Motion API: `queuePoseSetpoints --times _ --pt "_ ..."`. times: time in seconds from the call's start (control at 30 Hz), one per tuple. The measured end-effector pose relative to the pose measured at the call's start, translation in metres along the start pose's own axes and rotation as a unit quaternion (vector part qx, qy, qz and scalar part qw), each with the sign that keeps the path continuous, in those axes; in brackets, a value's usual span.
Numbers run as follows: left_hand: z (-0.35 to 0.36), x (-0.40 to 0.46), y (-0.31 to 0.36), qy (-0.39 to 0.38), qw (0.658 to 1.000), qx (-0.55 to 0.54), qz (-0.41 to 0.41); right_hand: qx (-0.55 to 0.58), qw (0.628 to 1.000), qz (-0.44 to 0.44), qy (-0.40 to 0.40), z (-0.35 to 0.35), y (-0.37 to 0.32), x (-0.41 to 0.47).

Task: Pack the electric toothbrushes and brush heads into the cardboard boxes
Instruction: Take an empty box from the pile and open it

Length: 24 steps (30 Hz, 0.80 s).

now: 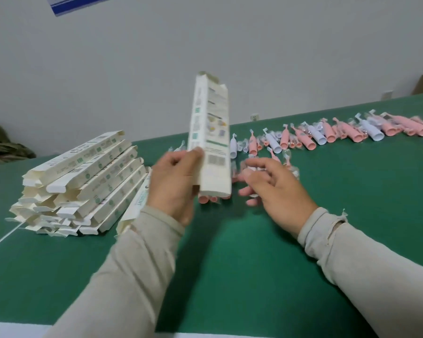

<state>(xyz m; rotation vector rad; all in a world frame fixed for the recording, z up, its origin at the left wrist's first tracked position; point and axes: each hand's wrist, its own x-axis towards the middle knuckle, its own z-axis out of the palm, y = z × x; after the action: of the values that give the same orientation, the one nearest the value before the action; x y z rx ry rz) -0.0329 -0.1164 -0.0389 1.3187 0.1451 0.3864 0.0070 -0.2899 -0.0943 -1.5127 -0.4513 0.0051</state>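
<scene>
Left hand point(175, 181): I grip a box point(211, 132) upright, fingers curled round it.
Right hand point(274, 186): my fingers loosely spread over wrapped brush heads point(287, 157).
Boxes point(83, 181): stacked left.

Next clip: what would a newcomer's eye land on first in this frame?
First, the tall white cardboard box held upright at centre, gripped near its lower end by the left hand. Next, the row of pink and white toothbrushes running along the green table to the right, with the right hand reaching over the nearest ones. At left lies a slumped stack of boxes.
</scene>
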Motion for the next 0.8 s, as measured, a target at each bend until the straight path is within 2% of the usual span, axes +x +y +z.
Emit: queuePoseSetpoints --times 0.07,0.17,0.23,0.3,0.4,0.47,0.53,0.7,0.8 --pt "0.028 -0.005 -0.017 -0.064 0.997 -0.012 -0.031 0.086 0.996 0.025 0.003 0.007 -0.002 -0.003" --pt "0.046 0.0 -0.033 -0.081 0.997 0.002 0.001 0.118 0.991 0.034 0.048 0.001 -0.005 -0.001" --pt "0.044 0.005 -0.038 -0.16 0.985 -0.065 -0.025 0.17 0.983 0.064 -0.001 -0.004 -0.006 -0.002" --pt "0.039 0.008 -0.041 -0.219 0.959 -0.154 -0.093 0.24 0.961 0.12 -0.072 -0.003 -0.008 -0.006" --pt "0.035 0.015 -0.049 -0.2 0.951 -0.203 -0.121 0.155 0.973 0.146 -0.085 0.003 -0.004 -0.007" --pt "0.034 0.018 -0.051 -0.155 0.965 -0.191 -0.093 0.073 0.986 0.14 -0.047 0.004 -0.002 -0.004" --pt "0.032 0.019 -0.052 -0.117 0.982 -0.139 -0.054 0.052 0.989 0.135 -0.03 0.003 -0.003 -0.003" --pt "0.035 0.011 -0.053 -0.074 0.987 -0.138 -0.038 0.063 0.988 0.14 -0.034 0.007 0.0 -0.006" --pt "0.032 0.008 -0.05 -0.124 0.976 -0.171 -0.062 0.188 0.966 0.169 -0.055 0.007 -0.003 -0.006"
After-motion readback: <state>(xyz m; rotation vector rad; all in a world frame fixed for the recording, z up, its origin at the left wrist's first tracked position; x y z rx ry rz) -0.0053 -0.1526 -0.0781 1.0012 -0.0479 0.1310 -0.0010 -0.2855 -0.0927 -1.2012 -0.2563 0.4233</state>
